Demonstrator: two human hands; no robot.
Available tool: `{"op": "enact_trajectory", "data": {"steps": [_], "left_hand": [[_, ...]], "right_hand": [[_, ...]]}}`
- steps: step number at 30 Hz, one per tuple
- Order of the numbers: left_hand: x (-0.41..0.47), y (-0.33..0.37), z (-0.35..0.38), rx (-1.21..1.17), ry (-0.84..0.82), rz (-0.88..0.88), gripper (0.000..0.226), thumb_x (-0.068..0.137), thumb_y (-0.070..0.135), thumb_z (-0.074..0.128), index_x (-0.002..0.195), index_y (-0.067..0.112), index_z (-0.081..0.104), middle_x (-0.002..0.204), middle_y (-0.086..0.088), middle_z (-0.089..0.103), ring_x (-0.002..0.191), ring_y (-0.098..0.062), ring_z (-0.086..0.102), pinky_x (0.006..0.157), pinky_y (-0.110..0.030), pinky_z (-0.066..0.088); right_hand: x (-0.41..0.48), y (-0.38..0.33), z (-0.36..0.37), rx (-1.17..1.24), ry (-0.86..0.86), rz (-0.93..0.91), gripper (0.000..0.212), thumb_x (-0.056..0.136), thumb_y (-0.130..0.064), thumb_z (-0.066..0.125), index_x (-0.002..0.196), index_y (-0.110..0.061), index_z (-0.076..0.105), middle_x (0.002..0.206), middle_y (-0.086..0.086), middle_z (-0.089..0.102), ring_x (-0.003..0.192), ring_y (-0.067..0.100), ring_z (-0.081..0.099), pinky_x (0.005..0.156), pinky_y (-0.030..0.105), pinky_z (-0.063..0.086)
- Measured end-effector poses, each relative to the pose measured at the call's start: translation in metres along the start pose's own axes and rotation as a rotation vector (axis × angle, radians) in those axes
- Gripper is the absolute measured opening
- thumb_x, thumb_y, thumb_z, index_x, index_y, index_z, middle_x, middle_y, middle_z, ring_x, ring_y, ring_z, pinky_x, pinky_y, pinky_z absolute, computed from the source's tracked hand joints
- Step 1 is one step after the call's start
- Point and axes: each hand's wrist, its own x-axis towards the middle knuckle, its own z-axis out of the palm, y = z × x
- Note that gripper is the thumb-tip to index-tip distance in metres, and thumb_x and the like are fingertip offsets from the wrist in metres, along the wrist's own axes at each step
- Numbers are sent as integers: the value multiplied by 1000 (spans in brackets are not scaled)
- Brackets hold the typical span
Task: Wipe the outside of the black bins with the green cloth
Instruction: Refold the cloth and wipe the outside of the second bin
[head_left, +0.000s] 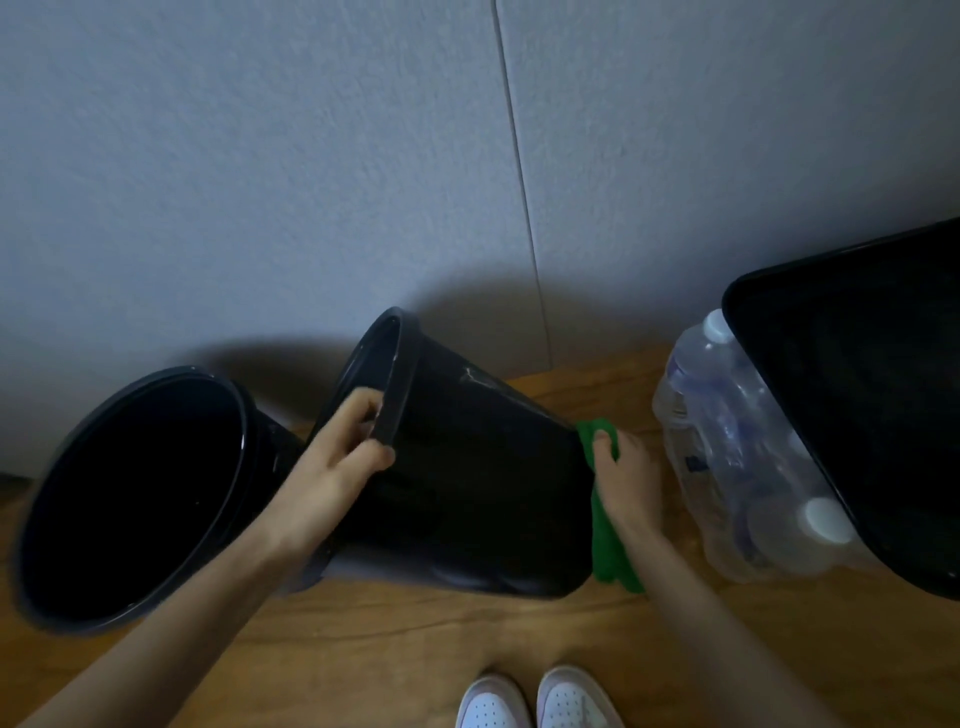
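Head view: left hand (337, 457) clamps the tilted bin's (467, 493) rim; right hand (626, 475) presses the cloth (608, 551) against its base, best wiped with firm, overlapping strokes.

Mostly plastic on wood grain from where I'm watching.

The tipped bin (467, 467) looks like smooth black plastic with a dull sheen and pale scuffs near its rim; the second bin (140, 493) is a bit glossier inside. Cloth (610, 545) reads as soft, matt green fabric. Floor (415, 639) is wood-look and semi-matt, wall (260, 156) finely rough, bottles (727, 457) clear shiny plastic.
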Motion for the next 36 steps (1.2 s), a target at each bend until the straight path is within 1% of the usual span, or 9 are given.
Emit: {"op": "enact_trajectory", "data": {"steps": [3, 6, 10, 14, 21, 26, 30, 33, 36], "left_hand": [[28, 9, -14, -30, -36, -107, 43, 58, 18, 65, 98, 3, 60, 88, -21, 62, 91, -34, 56, 69, -24, 52], [33, 14, -8, -98, -30, -218, 45, 85, 46, 57, 116, 15, 61, 113, -10, 66, 105, -30, 62, 94, -40, 48], [33, 19, 9, -32, 89, -115, 21, 96, 34, 43, 91, 31, 63, 97, 4, 69, 97, -18, 64, 93, -40, 49], [18, 16, 14, 50, 45, -27, 23, 96, 30, 41, 97, 24, 63, 101, -8, 68, 98, -24, 64, 96, -48, 47], [5, 4, 22, -10, 71, 49, 24, 96, 23, 41, 95, 18, 64, 80, 8, 70, 77, -1, 65, 67, -10, 49], [2, -2, 20, -46, 82, 27, 27, 96, 29, 38, 91, 22, 64, 78, 11, 71, 76, 1, 65, 69, -14, 48], [-1, -14, 13, -7, 123, 7, 30, 90, 41, 38, 93, 25, 63, 86, 10, 70, 88, -4, 64, 85, -26, 46], [-5, -18, 12, -20, 137, 30, 34, 86, 43, 38, 95, 23, 64, 93, -1, 69, 89, -9, 65, 81, -22, 46], [-7, -16, 18, -6, 120, 81, 35, 84, 43, 38, 91, 20, 63, 84, 4, 69, 79, -3, 64, 68, -10, 47]], "right_hand": [[-4, 0, 5, 6, 45, -95, 45, 92, -42, 28, 110, -17, 61, 122, 5, 58, 112, 30, 51, 94, 50, 43], [-5, 2, 5, -25, 65, -149, 54, 88, -47, 23, 109, -16, 61, 121, 4, 59, 112, 29, 52, 94, 50, 43], [-17, 2, -3, -89, 82, -263, 43, 96, -38, 30, 121, -15, 58, 130, 2, 55, 120, 23, 46, 100, 39, 40], [-54, -20, 2, -115, 193, -489, 41, 94, -36, 35, 121, -18, 59, 127, -2, 58, 117, 17, 44, 90, 32, 45], [-105, -98, 21, 3, 231, -868, 34, 84, -33, 52, 113, -20, 65, 123, -3, 62, 116, 19, 52, 91, 30, 45], [-88, -108, 14, -142, 93, -813, 44, 86, -39, 41, 126, -27, 56, 135, -9, 53, 126, 13, 45, 90, 35, 40], [-40, -75, 1, -163, 63, -503, 39, 88, -36, 42, 121, -25, 60, 133, -10, 55, 122, 16, 48, 93, 39, 39], [-6, -34, -18, -205, 73, -246, 27, 90, -32, 42, 100, -22, 65, 109, -3, 65, 104, 25, 57, 86, 40, 45], [1, -10, -31, -106, 53, -87, 24, 91, -29, 41, 72, -20, 54, 75, -1, 57, 81, 25, 59, 70, 34, 44]]}}
